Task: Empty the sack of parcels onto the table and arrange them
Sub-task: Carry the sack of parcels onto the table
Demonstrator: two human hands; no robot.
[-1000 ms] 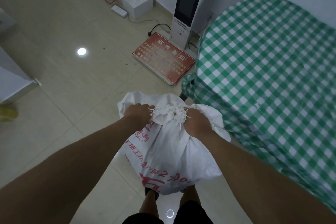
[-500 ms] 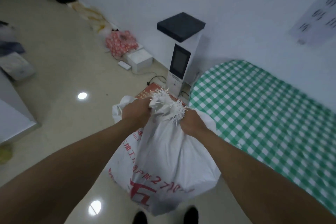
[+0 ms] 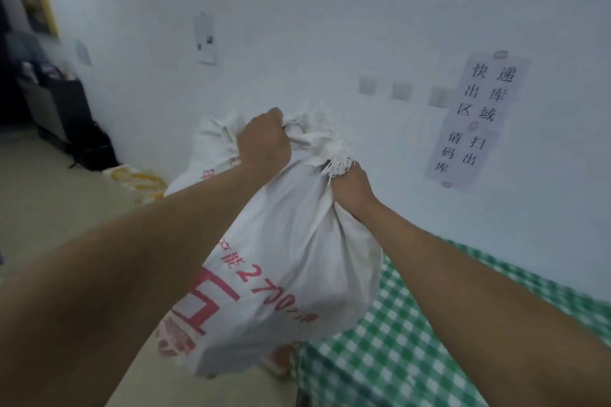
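Two hands hold the white woven sack (image 3: 297,241) by its bunched, frayed mouth: the left hand (image 3: 263,142) is fisted in the gathered cloth, the right hand (image 3: 350,188) clenched just under the fringe. The sack hangs in the air at the near left edge of the table (image 3: 413,340) (green-and-white checked cloth). It looks full and heavy, soft-sided and lumpy; the neck seems the surest grip, then the bottom corners for tipping. Red print shows "2700" among blurred characters. A wall notice (image 3: 476,119) reads 快递出库区域.
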